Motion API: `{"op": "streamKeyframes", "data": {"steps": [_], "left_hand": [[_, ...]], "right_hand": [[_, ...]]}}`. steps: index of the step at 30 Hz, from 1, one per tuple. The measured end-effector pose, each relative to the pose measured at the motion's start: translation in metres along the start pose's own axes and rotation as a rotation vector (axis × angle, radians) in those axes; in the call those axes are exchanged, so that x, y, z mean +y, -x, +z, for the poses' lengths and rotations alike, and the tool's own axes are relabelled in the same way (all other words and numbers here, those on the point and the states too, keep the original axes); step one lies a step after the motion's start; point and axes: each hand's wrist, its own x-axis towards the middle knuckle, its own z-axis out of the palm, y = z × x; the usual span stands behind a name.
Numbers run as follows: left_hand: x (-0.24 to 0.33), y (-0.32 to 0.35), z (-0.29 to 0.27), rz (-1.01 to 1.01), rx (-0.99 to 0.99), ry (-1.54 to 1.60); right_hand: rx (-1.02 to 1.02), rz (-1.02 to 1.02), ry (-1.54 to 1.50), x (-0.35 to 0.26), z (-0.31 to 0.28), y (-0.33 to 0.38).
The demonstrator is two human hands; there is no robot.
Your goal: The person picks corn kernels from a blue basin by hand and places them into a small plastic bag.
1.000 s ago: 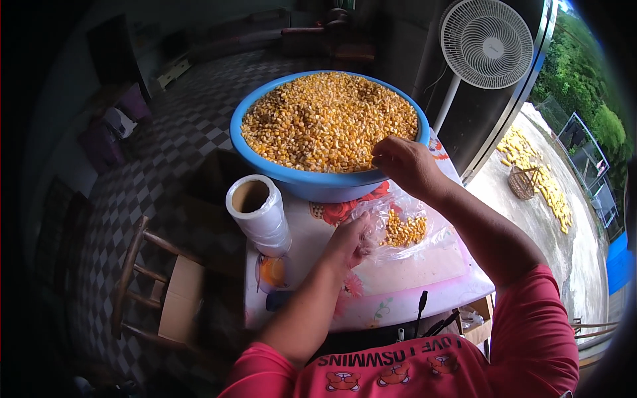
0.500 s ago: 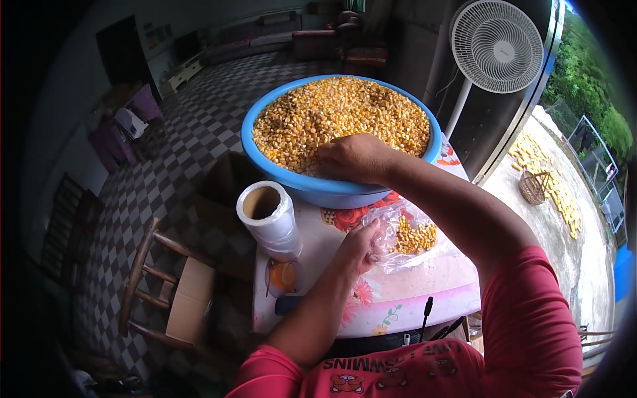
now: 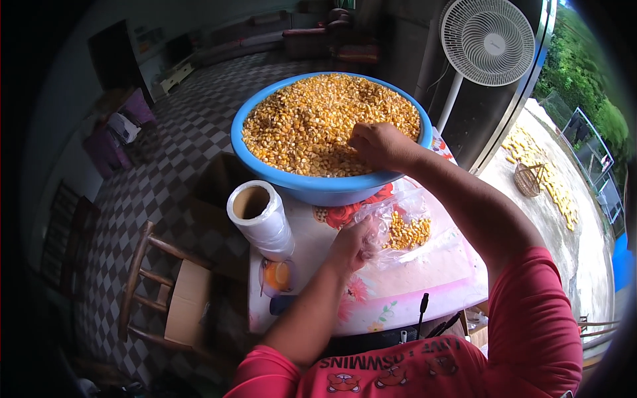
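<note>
A wide blue basin (image 3: 239, 144) heaped with yellow corn kernels (image 3: 318, 119) stands on the table. My right hand (image 3: 381, 146) is over the near right part of the heap, its fingers curled together; whatever is inside them is hidden. In front of the basin, my left hand (image 3: 355, 244) grips the gathered edge of a clear plastic bag (image 3: 378, 225). A small pile of corn kernels (image 3: 407, 231) lies in that bag, which rests on the flowered tablecloth (image 3: 424, 282).
Left of the bag stands a roll of clear plastic bags (image 3: 271, 229), near an orange-patterned item (image 3: 277, 275). A white fan (image 3: 488, 43) is behind the basin at right. A wooden chair (image 3: 152, 298) with cardboard is at left. Outside lie corn cobs and a basket (image 3: 529, 180).
My right hand has moved right across the corn and up out of the kernels. My left hand still holds the bag's edge. The whole view has shifted slightly.
</note>
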Motion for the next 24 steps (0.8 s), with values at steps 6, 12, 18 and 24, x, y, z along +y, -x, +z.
{"op": "streamKeyframes", "data": {"steps": [6, 12, 18, 24], "left_hand": [[0.000, -0.005, -0.013, 0.022, -0.075, 0.038], [-0.005, -0.009, -0.016, 0.000, -0.164, 0.062], [0.002, 0.006, 0.011, 0.071, -0.051, 0.040], [0.000, 0.002, 0.003, 0.049, -0.089, 0.039]], "right_hand": [[0.202, 0.041, -0.292, -0.002, -0.020, 0.040], [0.026, -0.047, -0.264, 0.010, -0.007, 0.112], [-0.187, 0.049, 0.112, 0.056, 0.022, 0.135], [-0.135, 0.023, 0.200, 0.058, 0.008, 0.135]]}}
